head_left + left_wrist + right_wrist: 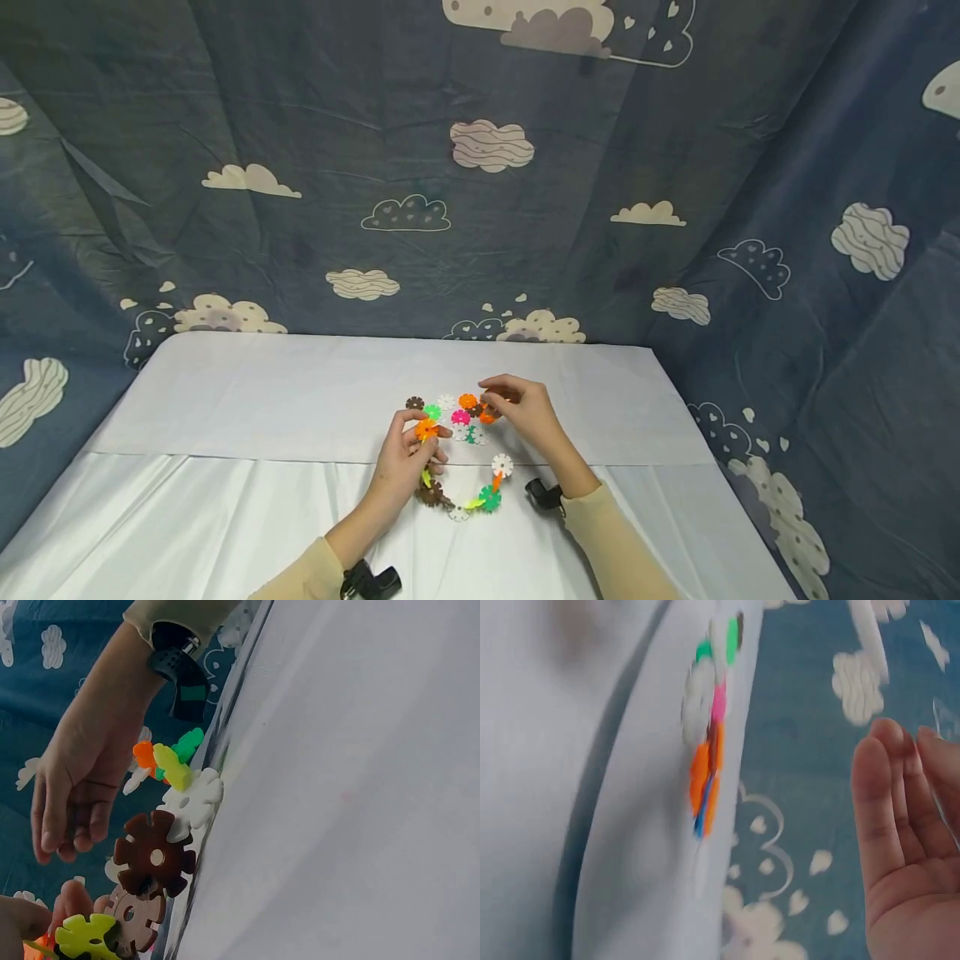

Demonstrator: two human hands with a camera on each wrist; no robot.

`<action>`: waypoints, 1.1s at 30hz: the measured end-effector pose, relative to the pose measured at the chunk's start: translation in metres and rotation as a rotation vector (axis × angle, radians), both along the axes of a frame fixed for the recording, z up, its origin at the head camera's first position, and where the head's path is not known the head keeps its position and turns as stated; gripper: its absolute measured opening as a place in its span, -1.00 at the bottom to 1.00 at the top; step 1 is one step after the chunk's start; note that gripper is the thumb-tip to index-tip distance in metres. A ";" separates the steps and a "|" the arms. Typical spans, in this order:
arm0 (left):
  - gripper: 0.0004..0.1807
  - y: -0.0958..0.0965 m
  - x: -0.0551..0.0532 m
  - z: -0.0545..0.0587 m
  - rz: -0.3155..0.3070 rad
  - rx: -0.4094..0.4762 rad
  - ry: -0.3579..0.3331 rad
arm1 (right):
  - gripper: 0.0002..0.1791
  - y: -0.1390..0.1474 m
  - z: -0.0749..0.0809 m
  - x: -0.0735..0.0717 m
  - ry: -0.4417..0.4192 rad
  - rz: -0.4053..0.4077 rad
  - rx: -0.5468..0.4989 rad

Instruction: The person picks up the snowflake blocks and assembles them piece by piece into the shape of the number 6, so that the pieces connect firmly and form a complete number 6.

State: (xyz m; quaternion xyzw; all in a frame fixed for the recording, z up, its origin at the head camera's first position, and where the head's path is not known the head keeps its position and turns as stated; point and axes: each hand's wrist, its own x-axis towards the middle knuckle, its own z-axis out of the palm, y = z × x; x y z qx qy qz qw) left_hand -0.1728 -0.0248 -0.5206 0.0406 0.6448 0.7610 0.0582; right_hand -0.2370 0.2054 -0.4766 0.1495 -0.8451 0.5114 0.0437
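At left, the left hand (pixel 408 457) pinches an orange notched disc (pixel 426 429) between thumb and fingers, at one end of a chain of interlocked flower discs (pixel 490 498). The chain curves below and to the right of this hand, over the white cloth (pixel 300 508). Centre, loose flower discs (pixel 461 417) lie between the hands. At right, the right hand (pixel 521 404), empty, its fingers loosely bent, hovers beside their right edge.

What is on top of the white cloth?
Loose notched discs, some orange. The left grip, holding a disc chain, and the right grip hide whatever lies beneath them.
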 end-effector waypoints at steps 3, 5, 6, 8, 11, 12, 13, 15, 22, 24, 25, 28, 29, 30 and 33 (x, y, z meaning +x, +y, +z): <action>-0.55 0.000 0.000 -0.001 0.009 -0.009 -0.006 | -0.72 0.015 -0.005 -0.011 -0.103 -0.069 -0.132; -0.54 -0.001 0.000 -0.001 0.015 -0.015 -0.010 | -0.68 0.024 -0.008 -0.016 -0.154 -0.113 -0.188; -0.54 -0.001 0.000 -0.001 0.018 -0.013 -0.014 | -0.66 0.027 -0.009 -0.018 -0.175 -0.136 -0.203; -0.53 -0.001 0.000 -0.001 0.018 -0.006 -0.016 | -0.63 0.032 -0.014 -0.023 -0.207 -0.180 -0.203; -0.49 -0.002 0.000 -0.001 0.021 -0.004 -0.023 | -0.60 0.035 -0.022 -0.028 -0.243 -0.236 -0.153; -0.47 -0.002 0.001 -0.001 0.021 -0.010 -0.022 | -0.61 0.035 -0.024 -0.029 -0.254 -0.248 -0.129; -0.47 -0.003 0.001 -0.001 0.019 -0.014 -0.023 | -0.61 0.034 -0.027 -0.031 -0.259 -0.253 -0.098; -0.47 -0.003 0.001 0.000 0.012 -0.012 -0.027 | -0.61 0.031 -0.032 -0.032 -0.271 -0.254 -0.037; -0.50 -0.003 0.003 -0.001 -0.029 0.010 -0.059 | -0.56 0.017 -0.041 -0.032 -0.216 -0.222 0.286; -0.50 -0.003 0.002 -0.001 -0.033 0.024 -0.065 | -0.56 0.013 -0.040 -0.031 -0.179 -0.230 0.368; -0.51 -0.003 0.002 -0.001 -0.033 0.031 -0.068 | -0.57 0.011 -0.039 -0.031 -0.173 -0.234 0.396; -0.53 -0.003 0.002 -0.001 -0.033 0.033 -0.066 | -0.59 0.009 -0.038 -0.029 -0.165 -0.252 0.444; -0.54 -0.003 0.002 -0.001 -0.031 0.029 -0.062 | -0.60 0.009 -0.037 -0.029 -0.168 -0.259 0.442; -0.55 -0.003 0.002 -0.001 -0.027 0.022 -0.056 | -0.61 0.008 -0.037 -0.029 -0.175 -0.263 0.431; -0.56 -0.003 0.002 0.000 -0.014 -0.004 -0.033 | -0.67 0.009 -0.035 -0.030 -0.193 -0.261 0.392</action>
